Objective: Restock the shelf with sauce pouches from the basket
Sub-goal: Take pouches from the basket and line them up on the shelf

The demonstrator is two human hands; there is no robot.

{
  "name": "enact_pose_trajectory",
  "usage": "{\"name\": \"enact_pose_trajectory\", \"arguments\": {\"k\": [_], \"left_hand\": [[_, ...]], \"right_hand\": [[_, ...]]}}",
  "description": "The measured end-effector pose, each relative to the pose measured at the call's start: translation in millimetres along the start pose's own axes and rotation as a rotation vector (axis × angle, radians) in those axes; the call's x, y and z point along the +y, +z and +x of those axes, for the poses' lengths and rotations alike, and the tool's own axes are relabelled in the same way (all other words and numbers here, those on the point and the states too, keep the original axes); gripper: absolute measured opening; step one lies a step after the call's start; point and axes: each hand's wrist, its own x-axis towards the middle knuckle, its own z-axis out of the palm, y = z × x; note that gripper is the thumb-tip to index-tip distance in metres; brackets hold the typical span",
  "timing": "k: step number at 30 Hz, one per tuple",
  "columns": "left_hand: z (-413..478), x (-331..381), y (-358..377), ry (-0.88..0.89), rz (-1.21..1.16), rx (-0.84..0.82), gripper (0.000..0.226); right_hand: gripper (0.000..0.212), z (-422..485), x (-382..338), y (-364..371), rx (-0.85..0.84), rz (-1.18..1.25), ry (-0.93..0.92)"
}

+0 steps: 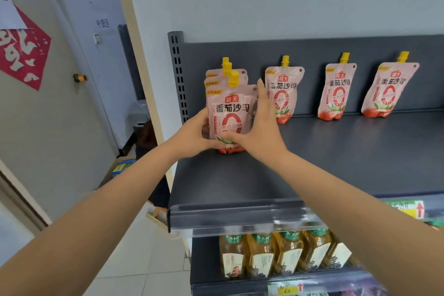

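We are pinching a pink yellow-capped sauce pouch between left hand and right hand, standing it near the dark metal shelf's left edge; next, releasing gently.

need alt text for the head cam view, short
Both hands, left hand and right hand, set a front sauce pouch upright at the left end of a dark shelf. Three single pouches stand along the back; bottled drinks sit below.

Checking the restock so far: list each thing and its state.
Front pouch: upright, held by both hands.
Left hand: gripping its left edge.
Right hand: on its right side.
Three lone pouches: standing against back panel.
Bottles: upright, lower shelf.
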Motion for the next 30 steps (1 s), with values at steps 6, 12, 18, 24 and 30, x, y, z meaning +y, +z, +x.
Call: {"name": "enact_pose_trajectory", "arguments": {"k": [6,12,18,24,30], "left_hand": [[-8.9,14.3,3.3,-0.147,0.135,0.05,0.079],[-44.0,70.3,0.1,-0.262,0.34,0.301,0.094],[-82.3,165.5,75.7,-0.06,0.71,0.488,0.103],[-103.6,231.8,240.5,0.223,0.841,0.319,0.104],[-108.4,279.5,409.1,0.406,0.827,0.002,0.097]], "right_hand": [[0.091,-20.7,7.5,-33.7,-0.018,-0.387,0.054],[0.068,-55.1,14.9,-115.2,0.044,-0.718,0.084],[0.072,-124.4,34.5,-225.2,0.051,-0.778,0.12],[0.07,-220.5,73.6,-345.8,-0.003,-0.972,0.153],[0.068,-300.8,131.5,-442.8,-0.09,-1.022,0.459]]}}
